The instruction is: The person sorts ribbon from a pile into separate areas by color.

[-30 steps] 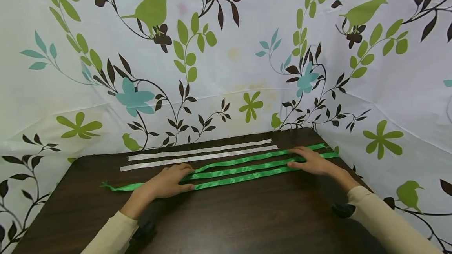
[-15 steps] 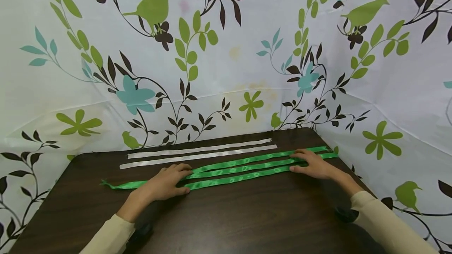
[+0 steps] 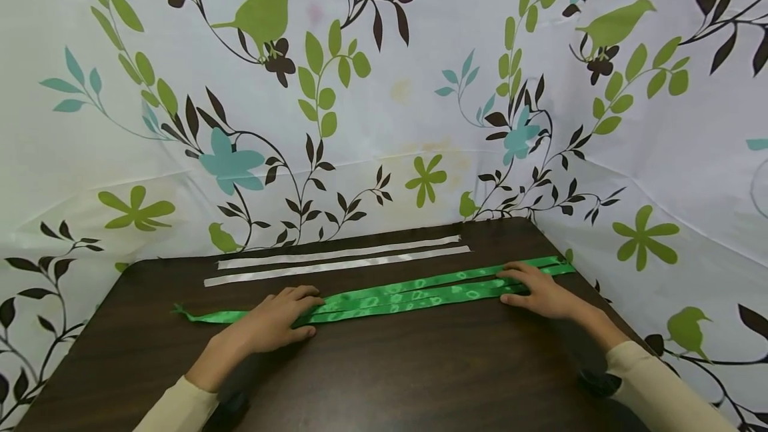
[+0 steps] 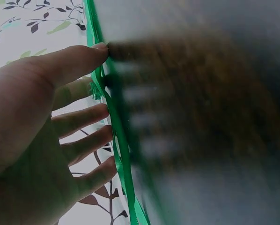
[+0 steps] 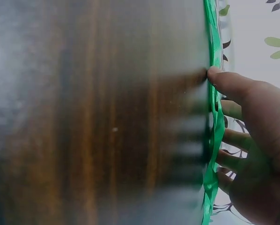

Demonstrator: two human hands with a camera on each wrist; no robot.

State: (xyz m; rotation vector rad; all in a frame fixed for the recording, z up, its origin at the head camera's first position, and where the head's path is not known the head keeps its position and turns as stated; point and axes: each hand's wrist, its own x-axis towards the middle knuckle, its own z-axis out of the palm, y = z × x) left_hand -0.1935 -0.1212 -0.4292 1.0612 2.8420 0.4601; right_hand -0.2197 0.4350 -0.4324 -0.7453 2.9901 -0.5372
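Several green satin ribbon strands (image 3: 390, 299) stretch across the dark table, lying nearly side by side between the hands. They join on the left, where a knotted, frayed end (image 3: 182, 310) sticks out. Across the left part of the strands rests my left hand (image 3: 267, 322), its thumb at the near edge and fingers at the far edge. My right hand (image 3: 543, 295) touches them near their right ends in the same way. In the left wrist view, extended, spread fingers (image 4: 86, 145) touch the ribbon. The right wrist view shows a thumb (image 5: 229, 84) against the ribbon, fingers beyond it.
Two white ribbons (image 3: 342, 253) lie parallel behind the green strands. The brown wood-grain table (image 3: 390, 372) reaches toward the camera. A white cloth (image 3: 384, 112) printed with birds and leaves hangs behind the table and along its right side.
The green strands between the hands have drawn together, closing most of the gaps. Both hands have shifted slightly toward the camera, the left also leftward and the right rightward. The white ribbons have not moved.
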